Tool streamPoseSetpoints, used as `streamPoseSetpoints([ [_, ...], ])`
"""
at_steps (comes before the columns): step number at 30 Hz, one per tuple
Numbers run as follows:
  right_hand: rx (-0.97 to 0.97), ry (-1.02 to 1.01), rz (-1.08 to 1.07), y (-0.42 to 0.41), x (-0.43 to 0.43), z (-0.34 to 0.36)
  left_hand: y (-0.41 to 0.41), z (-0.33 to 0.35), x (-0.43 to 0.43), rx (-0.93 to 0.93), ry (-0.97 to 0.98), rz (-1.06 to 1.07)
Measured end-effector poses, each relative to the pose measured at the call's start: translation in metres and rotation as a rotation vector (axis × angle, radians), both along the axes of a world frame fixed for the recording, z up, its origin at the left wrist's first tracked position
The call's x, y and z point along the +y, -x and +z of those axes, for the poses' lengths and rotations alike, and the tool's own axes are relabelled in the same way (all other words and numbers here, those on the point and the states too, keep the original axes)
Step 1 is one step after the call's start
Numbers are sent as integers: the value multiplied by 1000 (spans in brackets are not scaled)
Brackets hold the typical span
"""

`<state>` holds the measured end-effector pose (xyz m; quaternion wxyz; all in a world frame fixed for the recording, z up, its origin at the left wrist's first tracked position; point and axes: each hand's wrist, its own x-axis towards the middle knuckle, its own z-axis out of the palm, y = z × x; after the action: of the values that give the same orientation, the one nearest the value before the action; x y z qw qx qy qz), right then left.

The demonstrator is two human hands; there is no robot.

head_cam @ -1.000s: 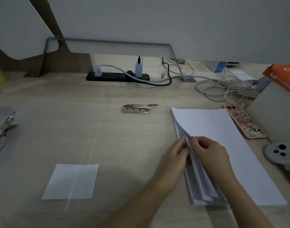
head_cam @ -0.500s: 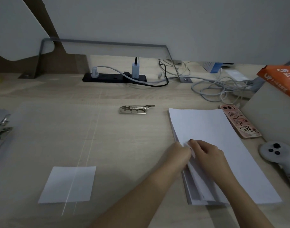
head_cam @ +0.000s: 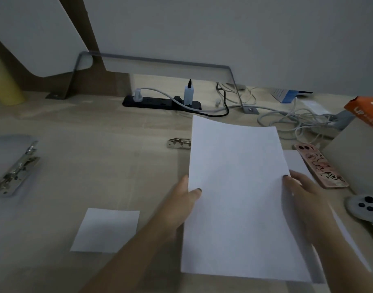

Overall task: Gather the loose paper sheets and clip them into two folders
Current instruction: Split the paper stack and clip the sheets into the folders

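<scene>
I have both hands on the paper, which is lifted off the desk and tilted, far edge up, near edge low toward me. My left hand grips its left edge, thumb on top and fingers hidden beneath. My right hand pinches the right edge, thumb tip on the upper face. I cannot tell whether I hold one sheet or several.

Under the raised paper, on the right side of the desk, lies the stack. Only its far right corner and a strip along its right side show past my right hand.

A small white slip lies flat near me on the left, well apart from the stack. Further left, at the frame's edge, a metal clamp sits on a pale folder, which is blurred. A second metal clip lies at mid-desk, its right end hidden behind the paper.

To the right of the stack a phone in a patterned case lies flat, and nearer me a grey controller. Along the far edge sit a black power strip with plugs in it and a tangle of cables. An orange box shows at the far right, and a yellow cylinder at the far left.
</scene>
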<state>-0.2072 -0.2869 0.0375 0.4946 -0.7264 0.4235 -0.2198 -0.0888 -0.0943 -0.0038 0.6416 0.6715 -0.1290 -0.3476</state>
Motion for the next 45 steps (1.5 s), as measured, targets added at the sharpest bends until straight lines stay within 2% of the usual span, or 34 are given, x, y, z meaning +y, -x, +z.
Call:
streamPoseSetpoints([
  [7, 52, -56, 132, -42, 53, -31, -25, -14, 57, -148, -199, 196],
  [13, 136, -121, 129, -54, 72, -55, -36, -23, 81, -110, -344, 190],
  [16, 137, -128, 101, -55, 73, -56, -51, -25, 86, -188, -418, 192],
  [21, 109, -128, 74, -57, 75, -56, -63, -34, 87, -243, -453, 188],
  [26, 63, -131, 59, -55, 78, -57, -62, -36, 89, -254, -397, 188],
  [29, 88, -120, 69, -57, 76, -57, -62, -37, 90, -234, -382, 201],
  [36, 212, -19, 87, -72, 66, -63, -65, -40, 84, -399, -576, 268],
  [45, 302, 116, 131, -82, 67, -70, -62, -31, 77, -469, -732, 294],
])
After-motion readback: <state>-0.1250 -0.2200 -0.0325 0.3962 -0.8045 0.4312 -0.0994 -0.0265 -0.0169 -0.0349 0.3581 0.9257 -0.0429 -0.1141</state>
